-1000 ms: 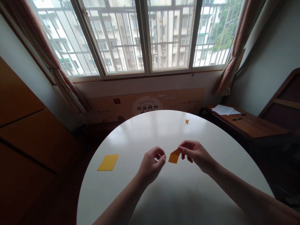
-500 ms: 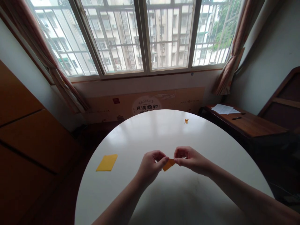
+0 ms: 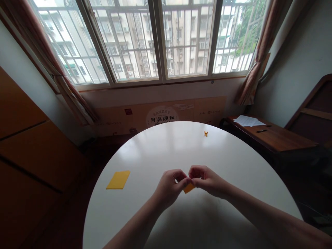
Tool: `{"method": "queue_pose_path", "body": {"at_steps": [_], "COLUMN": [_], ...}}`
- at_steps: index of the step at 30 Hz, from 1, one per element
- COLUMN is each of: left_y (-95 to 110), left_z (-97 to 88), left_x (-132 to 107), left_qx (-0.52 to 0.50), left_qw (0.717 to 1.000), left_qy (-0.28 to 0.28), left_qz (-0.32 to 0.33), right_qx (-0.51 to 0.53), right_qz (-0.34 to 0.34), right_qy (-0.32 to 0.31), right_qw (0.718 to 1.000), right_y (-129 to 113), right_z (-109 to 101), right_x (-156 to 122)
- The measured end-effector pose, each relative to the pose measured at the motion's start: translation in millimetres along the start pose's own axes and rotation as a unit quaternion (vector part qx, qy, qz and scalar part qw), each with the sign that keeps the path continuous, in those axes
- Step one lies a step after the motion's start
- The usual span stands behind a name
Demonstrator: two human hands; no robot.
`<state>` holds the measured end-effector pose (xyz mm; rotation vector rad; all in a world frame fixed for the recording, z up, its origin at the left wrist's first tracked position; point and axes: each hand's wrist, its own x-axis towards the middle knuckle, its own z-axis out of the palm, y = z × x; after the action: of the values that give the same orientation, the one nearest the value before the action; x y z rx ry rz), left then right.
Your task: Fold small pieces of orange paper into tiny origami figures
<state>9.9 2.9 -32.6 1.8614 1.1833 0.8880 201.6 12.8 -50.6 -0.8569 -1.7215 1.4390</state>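
Note:
A small folded piece of orange paper (image 3: pixel 189 188) is held above the white table between both hands. My left hand (image 3: pixel 173 185) pinches its upper left edge between thumb and fingers. From the other side my right hand (image 3: pixel 204 178) pinches the upper right edge, its thumb almost touching the left one. Only the lower part of the paper shows below the thumbs; the rest is hidden by the fingers. To the left of my hands lies a flat stack of yellow paper sheets (image 3: pixel 118 180).
A tiny folded orange paper figure (image 3: pixel 205 134) stands near the far edge of the round white table (image 3: pixel 145 152). On the right, a wooden side table (image 3: pixel 287 137) bears white papers (image 3: pixel 248 120) and a dark pen (image 3: pixel 261 131). A barred window is ahead.
My hands have come closer together, with the thumbs now nearly meeting. The orange paper has shifted slightly right and down, and less of it shows.

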Motion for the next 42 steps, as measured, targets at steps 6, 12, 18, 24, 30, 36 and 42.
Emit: {"method": "queue_pose_path", "body": {"at_steps": [6, 12, 18, 24, 30, 36, 42], "left_y": [4.0, 5.9, 8.7, 2.3, -4.4, -0.3, 4.6], "left_z": [1.9, -2.3, -7.6, -10.6, -11.9, -10.9, -6.9], "left_x": [-2.3, -2.3, -1.9, -0.1, 2.7, 0.1, -7.6], "left_qx": [-0.010, -0.023, -0.035, -0.056, -0.048, -0.057, -0.015], "left_qw": [1.000, 1.000, 0.999, 0.998, 0.997, 0.986, 0.983], "left_qy": [-0.017, -0.016, -0.016, 0.003, 0.057, 0.104, 0.088], "left_qz": [0.010, -0.002, -0.011, -0.021, 0.012, 0.119, 0.161], "right_qx": [0.028, 0.002, -0.003, -0.002, 0.118, 0.236, 0.308], "right_qz": [0.009, 0.038, 0.064, 0.057, 0.076, 0.118, 0.158], "right_qy": [-0.023, -0.037, -0.077, -0.067, -0.071, 0.011, -0.111], "right_qw": [0.999, 0.999, 0.995, 0.996, 0.988, 0.965, 0.932], "right_y": [-0.4, -6.8, -7.0, -11.2, -11.3, -9.7, -5.7], "right_z": [0.9, -7.0, -16.6, -24.0, -28.9, -15.8, 2.5], "right_x": [0.6, -3.4, -4.1, -2.9, -1.6, 1.6, -2.8]}}
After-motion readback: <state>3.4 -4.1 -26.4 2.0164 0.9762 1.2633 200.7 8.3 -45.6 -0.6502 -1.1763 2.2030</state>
